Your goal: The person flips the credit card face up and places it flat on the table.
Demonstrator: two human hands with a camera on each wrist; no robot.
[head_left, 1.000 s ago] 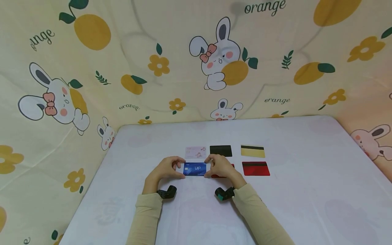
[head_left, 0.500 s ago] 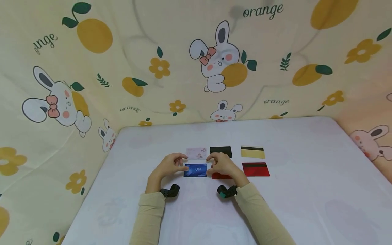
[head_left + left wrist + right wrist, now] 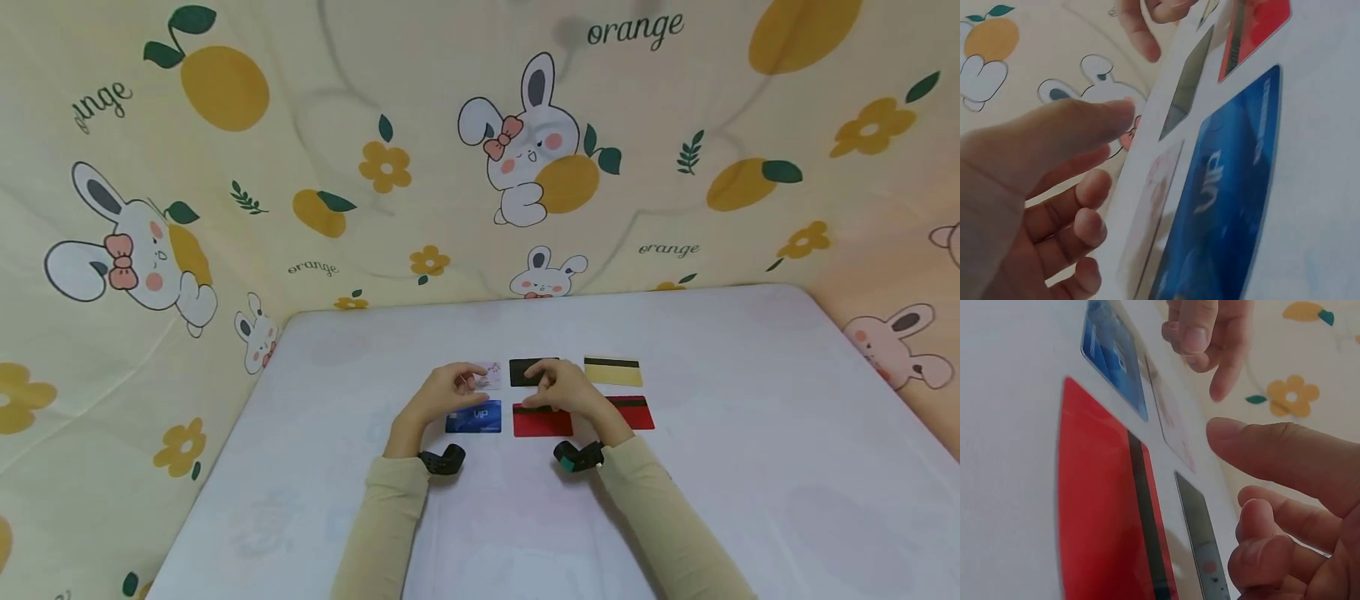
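My left hand (image 3: 438,397) hovers over the blue VIP card (image 3: 482,422) and the pale pink card (image 3: 491,377), partly covering both in the head view. Its fingers are loosely bent, and the left wrist view shows nothing between thumb (image 3: 1079,122) and fingers. Above the black card (image 3: 521,374) and the middle red card (image 3: 542,425) is my right hand (image 3: 573,392), also holding nothing, thumb and fingers apart. In the right wrist view the red card (image 3: 1100,487) lies flat, dark stripe along its far side.
A gold card with a black stripe (image 3: 613,374) lies at the back right, and a second red card (image 3: 636,415) in front of it, partly behind my right wrist. The cards form two rows on the white tablecloth (image 3: 720,483). A patterned curtain (image 3: 442,183) stands behind.
Both hands have let go of the blue VIP card, which lies in the front row. They have lifted off; the left hand has moved right and away from me, the right hand slightly right.
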